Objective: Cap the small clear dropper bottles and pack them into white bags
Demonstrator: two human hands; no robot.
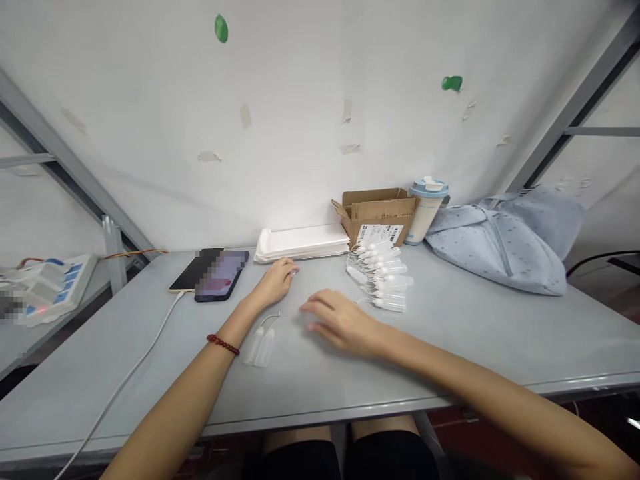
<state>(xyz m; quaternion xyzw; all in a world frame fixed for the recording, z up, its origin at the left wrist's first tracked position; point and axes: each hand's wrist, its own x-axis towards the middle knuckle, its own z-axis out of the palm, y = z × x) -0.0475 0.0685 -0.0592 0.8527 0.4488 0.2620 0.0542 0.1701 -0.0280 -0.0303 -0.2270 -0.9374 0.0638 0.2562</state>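
Note:
Just in front of a stack of white envelopes (305,243), my left hand (277,283) rests low over the table with its fingers curled together. Something small and pale shows at the fingertips, too small to name. My right hand (345,323) hovers right of it, slightly blurred, fingers apart and nothing visible between them. Two small translucent squeeze bottles (260,348) with thin bent tips lie beside my left wrist. Beyond my right hand, several similar bottles (385,277) form an overlapping row.
Behind the row stand an open cardboard box (377,217) and a blue-lidded cup (425,210). A light blue fabric bag (500,243) lies at the right. Two phones (223,277) rest at the left, with a white cable (135,367) across the table (165,400). A power strip (63,290) sits farther left.

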